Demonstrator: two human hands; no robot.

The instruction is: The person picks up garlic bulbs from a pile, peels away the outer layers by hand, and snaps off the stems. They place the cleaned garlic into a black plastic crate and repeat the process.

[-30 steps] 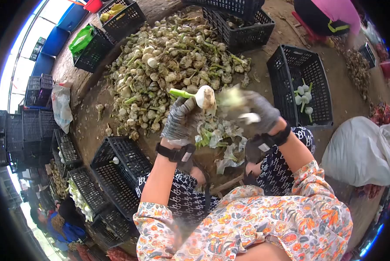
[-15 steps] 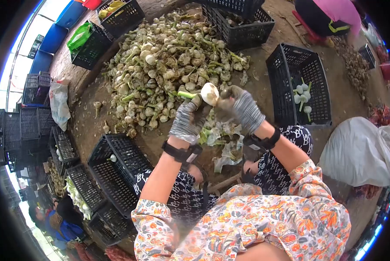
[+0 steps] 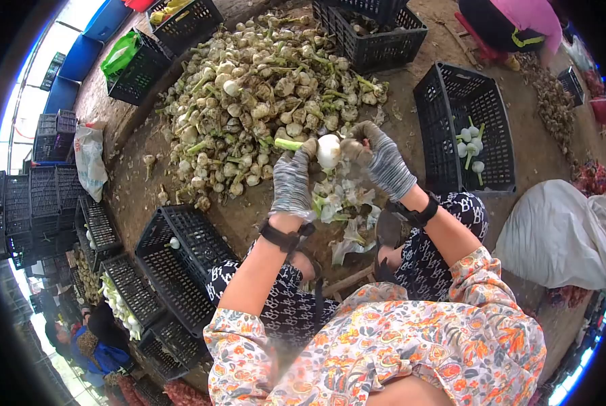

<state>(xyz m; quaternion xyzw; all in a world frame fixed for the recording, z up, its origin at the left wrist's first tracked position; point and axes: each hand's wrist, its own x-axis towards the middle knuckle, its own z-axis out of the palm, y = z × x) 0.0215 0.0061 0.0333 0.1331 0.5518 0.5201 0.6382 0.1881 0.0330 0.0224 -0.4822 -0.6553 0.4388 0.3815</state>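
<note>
A white garlic bulb point(image 3: 329, 151) with a short green stem is held in front of me, above the floor. My left hand point(image 3: 293, 177), in a striped grey glove, has its fingers closed round the stem side of the bulb. On the root side is my right hand point(image 3: 377, 157), gloved too, its fingers curled together close against the bulb. A small reddish bit shows at those fingers, but I cannot make out what they hold. Loose garlic skins point(image 3: 343, 199) lie on the floor below both hands.
A large heap of unpeeled garlic point(image 3: 262, 101) lies ahead. To the right, a black crate point(image 3: 445, 135) holds several clean bulbs; another crate point(image 3: 181, 271) at left holds one. A white sack point(image 3: 560, 233) sits at far right. A person in pink point(image 3: 529, 20) is at upper right.
The bulb now shows a cleaner white side, where a brown patch faced me before. My right hand has shifted slightly, and its fingers are less blurred.
</note>
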